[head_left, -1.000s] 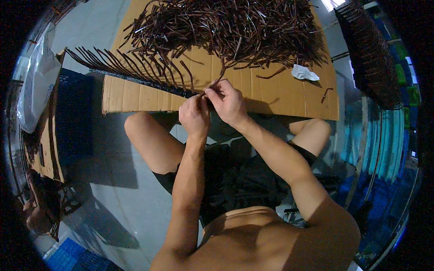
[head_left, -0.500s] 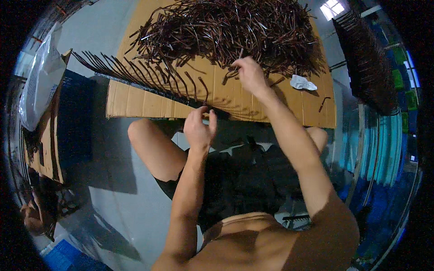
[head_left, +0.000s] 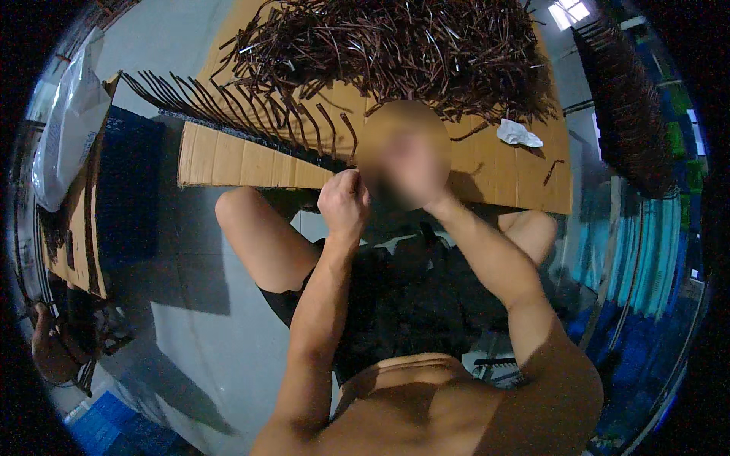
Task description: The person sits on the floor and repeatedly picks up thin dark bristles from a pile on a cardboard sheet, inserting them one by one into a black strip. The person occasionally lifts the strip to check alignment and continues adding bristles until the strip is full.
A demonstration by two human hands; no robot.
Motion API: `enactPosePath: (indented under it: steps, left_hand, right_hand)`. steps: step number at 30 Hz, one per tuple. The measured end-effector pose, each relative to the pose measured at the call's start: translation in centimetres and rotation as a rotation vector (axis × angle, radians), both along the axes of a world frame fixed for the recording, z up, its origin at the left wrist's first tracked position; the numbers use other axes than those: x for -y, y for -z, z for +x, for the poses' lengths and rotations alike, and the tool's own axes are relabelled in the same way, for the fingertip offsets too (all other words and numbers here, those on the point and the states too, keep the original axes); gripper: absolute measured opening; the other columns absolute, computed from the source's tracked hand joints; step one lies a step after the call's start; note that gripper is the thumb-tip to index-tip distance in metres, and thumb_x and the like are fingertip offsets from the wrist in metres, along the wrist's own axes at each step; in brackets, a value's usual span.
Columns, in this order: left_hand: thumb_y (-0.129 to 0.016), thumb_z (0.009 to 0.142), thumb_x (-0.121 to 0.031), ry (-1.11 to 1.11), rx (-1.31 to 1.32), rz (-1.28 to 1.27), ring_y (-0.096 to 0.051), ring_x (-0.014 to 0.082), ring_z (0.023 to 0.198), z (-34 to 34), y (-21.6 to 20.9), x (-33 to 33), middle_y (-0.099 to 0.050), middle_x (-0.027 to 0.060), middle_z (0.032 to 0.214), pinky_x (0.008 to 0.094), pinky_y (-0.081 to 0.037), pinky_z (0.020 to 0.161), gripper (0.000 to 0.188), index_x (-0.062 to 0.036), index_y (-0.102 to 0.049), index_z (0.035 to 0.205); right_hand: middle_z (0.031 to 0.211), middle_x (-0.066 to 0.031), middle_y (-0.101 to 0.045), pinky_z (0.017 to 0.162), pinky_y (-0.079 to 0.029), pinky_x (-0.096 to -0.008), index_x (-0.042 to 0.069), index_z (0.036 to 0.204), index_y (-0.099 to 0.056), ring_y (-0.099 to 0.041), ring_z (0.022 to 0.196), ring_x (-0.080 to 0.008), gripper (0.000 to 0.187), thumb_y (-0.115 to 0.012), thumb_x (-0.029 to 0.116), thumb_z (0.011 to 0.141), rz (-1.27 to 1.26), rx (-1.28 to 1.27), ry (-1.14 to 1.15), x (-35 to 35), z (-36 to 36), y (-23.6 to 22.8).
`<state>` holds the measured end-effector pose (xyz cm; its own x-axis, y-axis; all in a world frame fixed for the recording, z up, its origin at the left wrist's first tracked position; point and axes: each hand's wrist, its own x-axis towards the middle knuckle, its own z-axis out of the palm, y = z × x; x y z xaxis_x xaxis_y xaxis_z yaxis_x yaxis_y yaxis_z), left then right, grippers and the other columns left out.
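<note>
Your left hand (head_left: 345, 199) is gripping the dark strip (head_left: 266, 140), which is slanting toward ten o'clock, already bearing a row of brown rods (head_left: 329, 125). At twelve, a large loose heap (head_left: 395, 53) is seemingly awaiting placement. Your right hand (head_left: 416, 169) is showing blurred (grip: cannot tell).

Head view: left head-worn fisheye, looked steeply down and forward from close above the person's torso (head_left: 441, 403). Cardboard (head_left: 228, 158) ahead lay farther off, near edge slightly above mid-frame with both corners included, far edge cut off at top.
</note>
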<state>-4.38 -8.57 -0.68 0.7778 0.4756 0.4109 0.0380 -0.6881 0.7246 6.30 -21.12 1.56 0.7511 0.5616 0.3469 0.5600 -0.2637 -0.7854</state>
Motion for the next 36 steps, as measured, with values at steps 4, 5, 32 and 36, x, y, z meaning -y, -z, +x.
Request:
enactPosePath:
  steps: [4, 5, 32, 36]
  left_hand:
    - [-0.065, 0.075, -0.008, 0.014, -0.025, 0.006, -0.062, 0.0327, 0.073, 0.1, 0.2, -0.1, -0.064, 0.0139, 0.081, 0.0381, -0.05, 0.066, 0.015, -0.0053, -0.064, 0.09]
    - [-0.064, 0.075, -0.008, 0.013, -0.039, 0.014, -0.062, 0.033, 0.074, 0.1, 0.2, -0.1, -0.064, 0.0139, 0.081, 0.0382, -0.05, 0.067, 0.014, -0.0054, -0.064, 0.089]
    - [-0.069, 0.082, -0.016, -0.053, -0.035, -0.013, -0.064, 0.0303, 0.07, -0.2, -0.3, -0.4, -0.066, 0.0154, 0.08, 0.0356, -0.051, 0.065, 0.016, -0.002, -0.066, 0.09]
    - [-0.067, 0.083, -0.014, -0.051, -0.013, 0.025, -0.062, 0.032, 0.07, -0.1, -0.5, -0.6, -0.064, 0.0148, 0.079, 0.0365, -0.05, 0.064, 0.012, -0.0026, -0.065, 0.088]
  right_hand:
    - [0.082, -0.0061, -0.056, 0.062, -0.046, -0.0315, 0.004, 0.094, -0.055, -0.054, 0.073, -0.0191, 0.011, -0.061, 0.01, 0.086, 0.028, -0.032, 0.031, -1.2, -2.2, 1.0]
    - [0.08, -0.0056, -0.056, 0.059, -0.045, -0.0307, 0.003, 0.092, -0.055, -0.053, 0.07, -0.018, 0.01, -0.061, 0.009, 0.087, 0.025, 0.009, 0.044, -1.4, -2.4, 1.0]
    - [0.092, -0.0138, -0.062, 0.07, -0.052, -0.038, 0.002, 0.098, -0.061, -0.061, 0.086, -0.0263, 0.023, -0.063, 0.015, 0.079, -0.497, 0.079, 0.079, 5.8, 5.5, -0.4]
    - [0.085, -0.0145, -0.068, 0.066, -0.052, -0.0335, 0.001, 0.096, -0.06, -0.067, 0.078, -0.0238, 0.022, -0.064, 0.018, 0.084, 0.131, -0.435, 0.09, -0.7, -1.7, -0.9]
